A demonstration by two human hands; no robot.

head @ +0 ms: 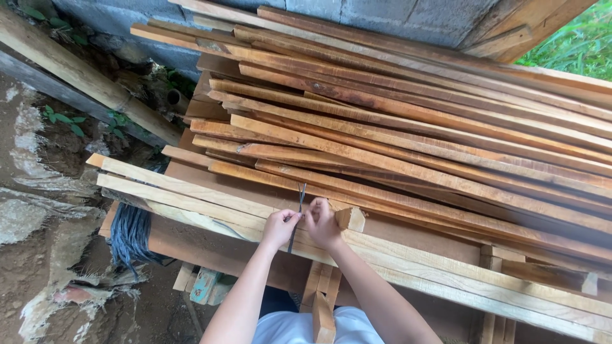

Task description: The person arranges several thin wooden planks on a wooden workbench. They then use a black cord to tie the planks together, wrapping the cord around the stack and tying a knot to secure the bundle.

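My left hand (278, 227) and my right hand (322, 223) meet over a bundle of pale wooden slats (191, 194) that lies across the front of the pile. Both hands pinch a thin dark tie (298, 207) that stands up between them and also hangs down over the slats' front edge. A small wooden block (351, 218) sits just right of my right hand. My forearms reach up from the bottom of the view.
A large stack of reddish-brown planks (408, 127) fills the back, leaning toward a grey block wall (395, 16). A bundle of blue cords (131, 236) hangs at the left. Thick timbers (83, 76) lie on muddy ground at the left. Grass (577, 41) shows at the top right.
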